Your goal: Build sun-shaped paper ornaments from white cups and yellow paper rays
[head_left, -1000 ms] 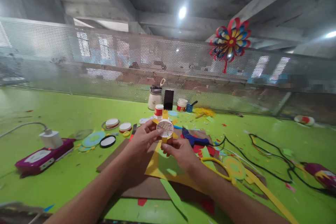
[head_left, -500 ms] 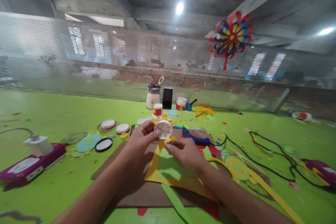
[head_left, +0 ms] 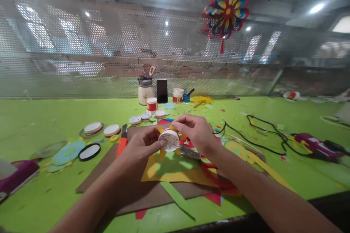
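Over the cardboard, my left hand [head_left: 144,142] grips a turtle craft [head_left: 168,141] by its left side, thumb on the face. The craft is a white round lid with dark lines drawn like a shell and yellow paper limbs around its rim. My right hand [head_left: 195,131] pinches a yellow paper piece at the lid's upper right edge. Below them lie a yellow sheet [head_left: 153,173] and a green paper piece [head_left: 177,169]. Metal scissors with red handles [head_left: 210,173] lie under my right wrist, partly hidden.
Brown cardboard [head_left: 136,196] lies beneath the papers. An orange cutter [head_left: 122,145] rests at its left edge. White lids [head_left: 112,130], a black-rimmed lid [head_left: 89,151], a bottle [head_left: 146,93] and a phone [head_left: 162,91] stand or lie around. A black cable [head_left: 262,138] crosses the right side.
The view has shifted, so the table things appear further left and higher. My right hand has gone from the craft's lower right to its upper right edge. My left hand still holds it.
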Motion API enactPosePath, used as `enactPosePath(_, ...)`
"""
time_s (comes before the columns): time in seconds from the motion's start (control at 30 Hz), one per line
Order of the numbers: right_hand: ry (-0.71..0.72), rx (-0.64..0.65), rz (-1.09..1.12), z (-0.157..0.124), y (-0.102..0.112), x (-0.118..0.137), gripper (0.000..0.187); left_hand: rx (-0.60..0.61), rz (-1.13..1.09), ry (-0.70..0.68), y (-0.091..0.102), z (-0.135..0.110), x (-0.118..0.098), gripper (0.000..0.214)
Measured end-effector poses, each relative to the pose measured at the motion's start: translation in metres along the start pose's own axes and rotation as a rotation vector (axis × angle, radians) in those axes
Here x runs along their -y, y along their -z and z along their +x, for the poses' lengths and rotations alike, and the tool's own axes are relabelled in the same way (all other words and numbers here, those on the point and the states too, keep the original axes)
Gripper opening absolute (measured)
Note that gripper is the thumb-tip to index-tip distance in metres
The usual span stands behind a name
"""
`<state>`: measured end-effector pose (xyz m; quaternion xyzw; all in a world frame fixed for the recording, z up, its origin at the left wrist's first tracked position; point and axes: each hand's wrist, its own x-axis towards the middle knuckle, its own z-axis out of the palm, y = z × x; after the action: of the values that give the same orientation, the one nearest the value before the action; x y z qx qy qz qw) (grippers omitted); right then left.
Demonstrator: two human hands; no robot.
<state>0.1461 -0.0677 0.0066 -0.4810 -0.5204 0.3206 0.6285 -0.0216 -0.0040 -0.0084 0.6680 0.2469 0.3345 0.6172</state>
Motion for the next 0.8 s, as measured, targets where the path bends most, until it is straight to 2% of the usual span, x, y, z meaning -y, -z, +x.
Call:
enactPosePath(0.23, 0.117, -0.013, 0.003, -0.003, -0.001, 0.005, 0.015, -0.033, -0.062, -0.031, -0.002, 0.000, -0.003, 0.032)
enactPosePath(0.43, 0.099, 0.019, 0.015, -0.010, 0.001, 0.008, 0.015, -0.076, -0.099, -0.100, -0.006, -0.003, -0.008, 0.030)
enactPosePath(0.6, 0.254, 0.183, -0.093, -0.013, 0.006, 0.008, 0.041, -0.123, -0.110, -0.135, -0.006, -0.006, -0.010, 0.029)
enactPosePath(0.8, 0.428, 0.126, -0.227, -0.015, 0.004, 0.007, 0.030, -0.139, -0.125, -0.129, -0.010, -0.008, -0.012, 0.027)
